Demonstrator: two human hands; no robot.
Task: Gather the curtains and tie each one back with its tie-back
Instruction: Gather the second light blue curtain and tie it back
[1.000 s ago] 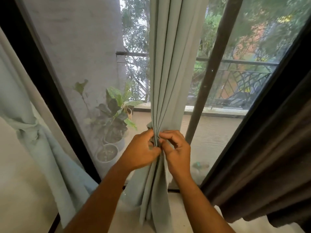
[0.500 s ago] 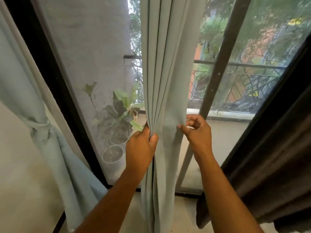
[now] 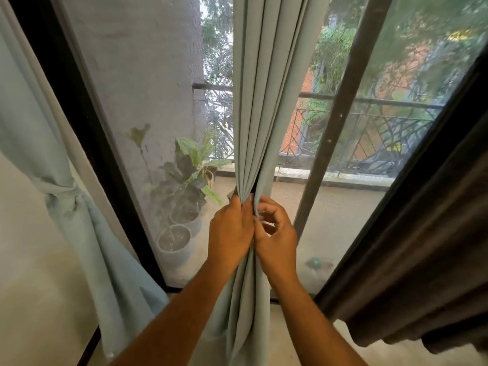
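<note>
A pale green curtain point(image 3: 266, 107) hangs in narrow folds down the middle of the window. My left hand point(image 3: 229, 231) grips the bunched folds from the left. My right hand point(image 3: 277, 233) presses in from the right, its fingers curled on the curtain's right edge fold. Both hands touch at the same height. A second pale green curtain point(image 3: 87, 233) hangs at the left, cinched by a tie-back point(image 3: 62, 195) of the same cloth. I see no loose tie-back near the middle curtain.
A dark brown curtain point(image 3: 422, 247) hangs at the right. Black window frames point(image 3: 335, 143) stand behind the folds. Through the screen are potted plants point(image 3: 182, 186) and a balcony railing point(image 3: 369, 128). A pale wall is at lower left.
My right hand has swept in from the right, bringing the outer fold against the bunch held by my left hand. The curtain is now gathered narrower.
</note>
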